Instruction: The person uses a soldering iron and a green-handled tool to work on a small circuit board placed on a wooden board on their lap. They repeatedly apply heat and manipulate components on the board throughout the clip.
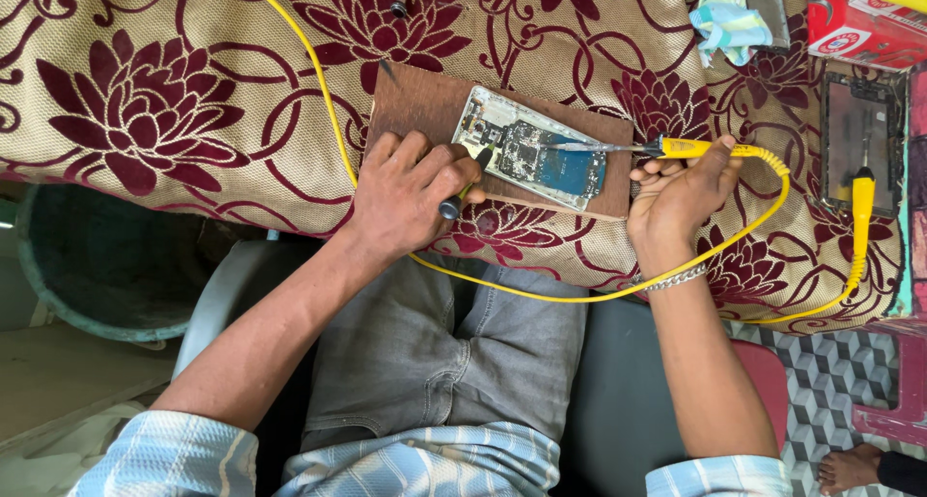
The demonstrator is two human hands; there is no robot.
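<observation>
— What is being held by the left hand (401, 193)?

— A dark-handled tool (463, 193) is being gripped in the closed fingers (439, 169) of the left hand, and its tip is being pointed at the near left part of the opened phone (531, 149). The heel of that hand is being rested on the edge of the brown board (415, 106).

— And by the right hand (676, 193)?

— A yellow-handled soldering iron (676, 148) is being clasped between the closed fingers and thumb of the right hand. Its thin metal tip is being laid across the phone's exposed circuit board (546, 159), pointing left.

— Where is the phone being kept?

— It is being carried, back off and insides up, on the brown board, slightly tilted, between the two hands. The board itself is being borne by the table (193, 91), which is being covered by a beige cloth with dark red flowers.

— What is being seen of the cable?

— A yellow cable (328, 101) is being led from the iron's handle, looped under the right wrist, across the lap and up over the cloth at the left of the board.

— What else is being shown nearby?

— A second phone (859, 140), screen up, is being kept at the far right, with another yellow-handled tool (862, 198) lying across it. A striped rag (729, 19) and a red box (859, 24) are being kept near the top right corner. A metal bracelet (676, 279) is being worn on the right wrist.
</observation>
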